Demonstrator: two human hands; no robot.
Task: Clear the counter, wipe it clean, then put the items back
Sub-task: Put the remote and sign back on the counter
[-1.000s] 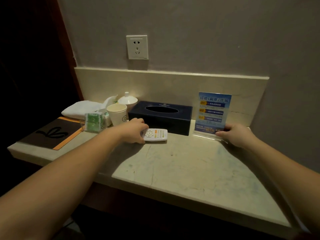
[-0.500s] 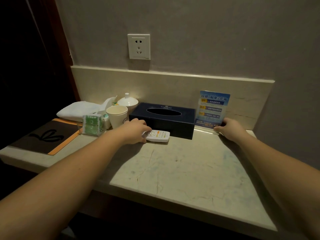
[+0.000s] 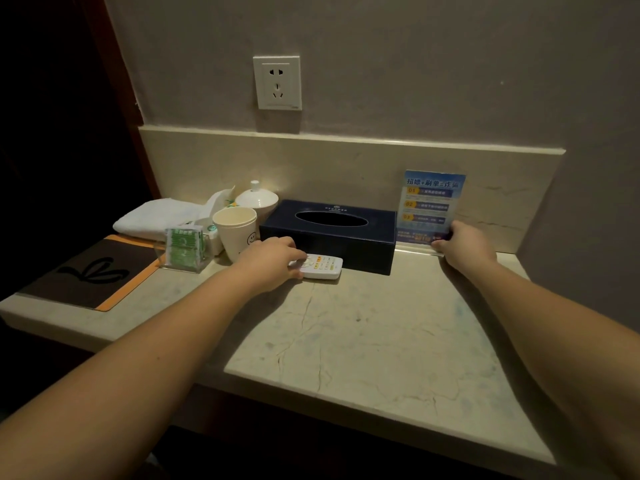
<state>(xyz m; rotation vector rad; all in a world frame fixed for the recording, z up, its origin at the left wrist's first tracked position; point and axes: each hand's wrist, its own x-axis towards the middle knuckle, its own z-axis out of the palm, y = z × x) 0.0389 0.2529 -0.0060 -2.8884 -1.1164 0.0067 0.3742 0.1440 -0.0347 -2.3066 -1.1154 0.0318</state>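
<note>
Two hands are out over the pale marbled stone counter (image 3: 363, 341), each on an item at the back edge. The left hand (image 3: 273, 259) rests on the near end of the small white remote control (image 3: 322, 266), fingers curled over it, and the remote lies flat just in front of the dark navy tissue box (image 3: 329, 235). The right hand (image 3: 464, 245) grips the lower right corner of the blue printed notice in its clear acrylic stand (image 3: 431, 206), which stands upright near the stone backsplash.

Compared with a second ago, the notice stand has moved back toward the backsplash, and the right hand has gone with it; the remote has barely shifted, staying tucked against the front of the box. The open middle of the counter looks bare and slightly streaked, so my judgement is that wiping is done and the items are being set back in place.

Off to the left sit a paper cup with a smiley face (image 3: 237, 233), a white lidded ceramic cup (image 3: 258, 200), a folded white towel (image 3: 156, 218), a clear holder of green sachets (image 3: 183, 249) and a brown-and-orange folder (image 3: 90, 275).
</note>
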